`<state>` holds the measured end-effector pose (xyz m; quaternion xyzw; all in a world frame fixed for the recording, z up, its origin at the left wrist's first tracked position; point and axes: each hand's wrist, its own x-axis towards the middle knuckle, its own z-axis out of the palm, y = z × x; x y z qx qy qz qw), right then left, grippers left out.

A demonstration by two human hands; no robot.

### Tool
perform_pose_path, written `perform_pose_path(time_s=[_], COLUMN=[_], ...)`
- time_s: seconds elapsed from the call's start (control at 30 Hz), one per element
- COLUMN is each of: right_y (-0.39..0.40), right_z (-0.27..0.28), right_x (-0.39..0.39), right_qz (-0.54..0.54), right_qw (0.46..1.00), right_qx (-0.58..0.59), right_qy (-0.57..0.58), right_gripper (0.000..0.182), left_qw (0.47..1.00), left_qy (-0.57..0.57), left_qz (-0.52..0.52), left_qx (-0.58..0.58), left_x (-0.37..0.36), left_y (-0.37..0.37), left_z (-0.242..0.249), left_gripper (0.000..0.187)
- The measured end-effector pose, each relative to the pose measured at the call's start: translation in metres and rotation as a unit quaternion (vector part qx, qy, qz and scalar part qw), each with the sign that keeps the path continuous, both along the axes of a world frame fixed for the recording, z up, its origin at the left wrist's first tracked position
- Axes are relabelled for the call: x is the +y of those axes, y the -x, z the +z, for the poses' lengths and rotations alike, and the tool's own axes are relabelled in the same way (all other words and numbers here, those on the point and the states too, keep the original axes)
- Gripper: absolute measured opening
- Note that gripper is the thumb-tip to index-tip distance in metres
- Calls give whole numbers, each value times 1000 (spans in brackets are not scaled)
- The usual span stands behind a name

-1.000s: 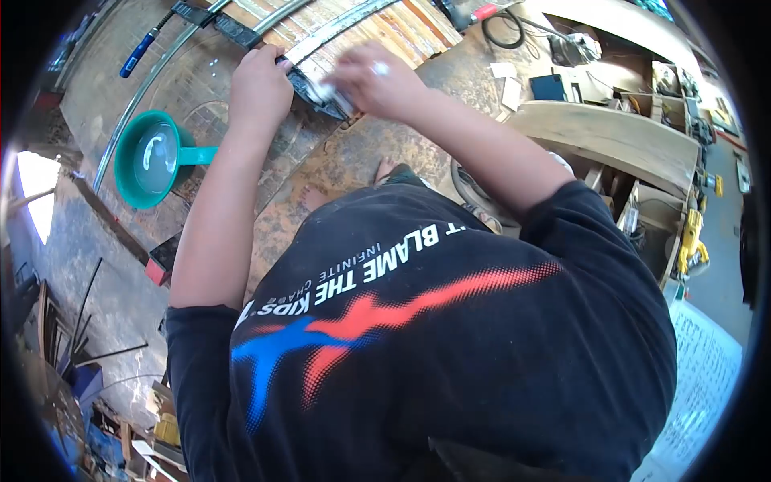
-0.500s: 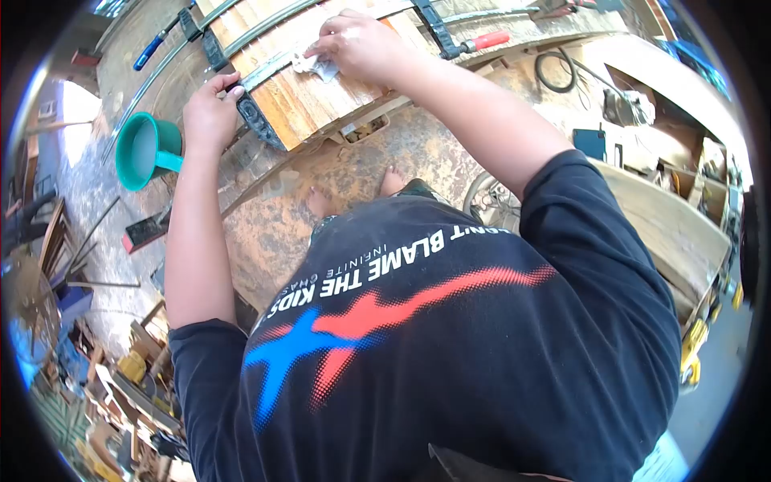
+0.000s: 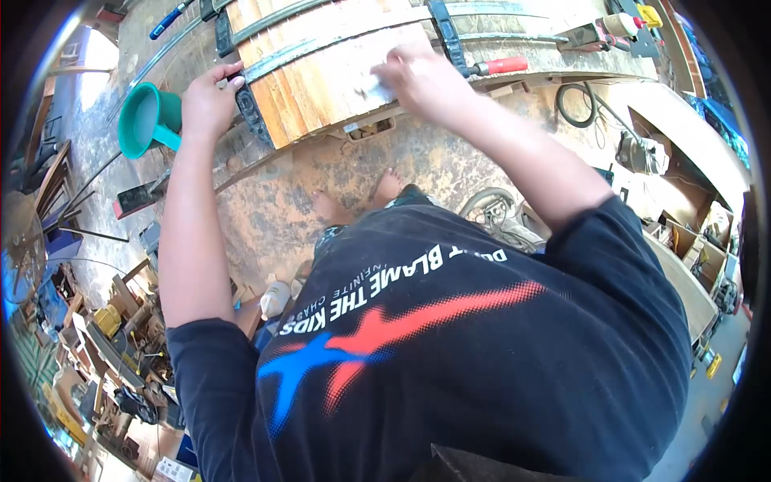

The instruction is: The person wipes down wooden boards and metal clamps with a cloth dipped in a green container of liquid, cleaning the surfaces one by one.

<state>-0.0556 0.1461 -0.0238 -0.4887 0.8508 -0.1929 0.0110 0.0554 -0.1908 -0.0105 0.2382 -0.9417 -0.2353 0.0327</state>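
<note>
A wooden panel point(image 3: 293, 100) of light and orange-brown boards lies on the workbench, with metal bar clamps across it. My left hand point(image 3: 209, 103) is at the panel's left edge, its thumb and fingers closed on the end of the nearest bar clamp point(image 3: 337, 46). Over the right part of the panel, near its front edge, my right hand point(image 3: 427, 84) is blurred by motion. Its fingers press a crumpled white rag point(image 3: 373, 88) against the wood. Left of my left forearm stands a green dipper point(image 3: 143, 120) with pale liquid inside.
A clamp with a red handle point(image 3: 502, 66) sticks out at the panel's right. A glue bottle point(image 3: 622, 24) lies farther right on the bench point(image 3: 554, 60). A blue-handled tool point(image 3: 170, 22) is at the far left. A black hose point(image 3: 577, 106) hangs below the bench edge.
My right hand has moved right and toward the panel's front edge with the rag, off the bar clamp. My left hand stays at the clamp's end. The view has shifted slightly.
</note>
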Motion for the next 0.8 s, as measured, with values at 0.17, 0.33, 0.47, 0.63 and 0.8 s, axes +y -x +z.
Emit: perform_pose_path(time_s=[0.17, 0.33, 0.47, 0.63, 0.8], right_y=[17, 26, 6, 72, 41], right_z=[-3, -15, 6, -12, 6], right_x=[-9, -17, 30, -11, 19], right_qz=[-5, 9, 89, -9, 113], right_qw=[999, 997, 994, 995, 993], right_qx=[42, 59, -25, 70, 7], right_qy=[2, 56, 54, 74, 7], right_gripper=[21, 23, 29, 30, 30], left_qw=[999, 998, 998, 995, 997], left_qy=[30, 14, 0, 1, -61], left_qz=[15, 33, 49, 62, 52], left_qx=[-3, -43, -46, -75, -12], left_x=[4, 4, 5, 13, -9], left_y=[-2, -1, 5, 6, -3], left_z=[1, 4, 7, 12, -11], left_gripper=[31, 33, 33, 32, 30])
